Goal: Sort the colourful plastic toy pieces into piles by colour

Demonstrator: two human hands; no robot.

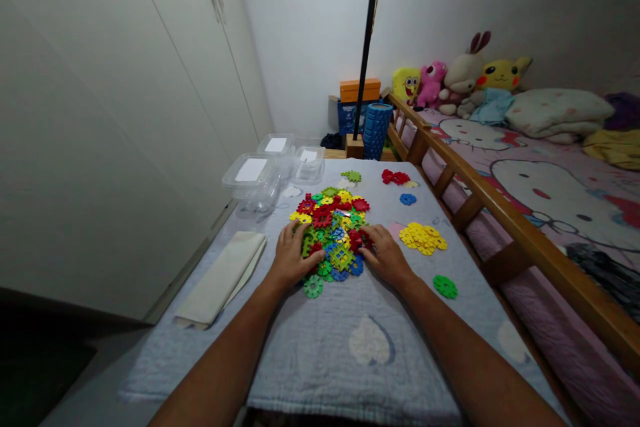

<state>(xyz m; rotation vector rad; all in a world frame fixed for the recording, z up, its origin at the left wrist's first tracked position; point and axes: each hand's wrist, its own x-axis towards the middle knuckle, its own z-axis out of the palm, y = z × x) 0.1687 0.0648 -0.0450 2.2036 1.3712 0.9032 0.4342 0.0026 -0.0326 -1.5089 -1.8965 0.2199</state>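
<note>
A mixed pile of plastic snowflake building discs point(331, 240) lies in the middle of the cloth-covered table, in red, yellow, green and blue. My left hand point(293, 255) rests against the pile's left side, thumb and fingers spread apart. At the right side, my right hand point(387, 257) touches the pile near a red piece point(357, 240), its thumb apart from its fingers. Yellow discs point(423, 238) form a small heap to the right. Separate from the pile lie a green disc point(445, 287), a blue disc point(408, 199), red pieces point(395, 177) and a light green piece point(353, 176).
Clear plastic boxes point(253, 177) with white labels stand at the table's back left. A folded beige cloth point(223, 280) lies on the left. Along the right runs a wooden bed rail point(470, 200). Behind the table are a black pole point(367, 47) and a blue foam roller point(377, 130).
</note>
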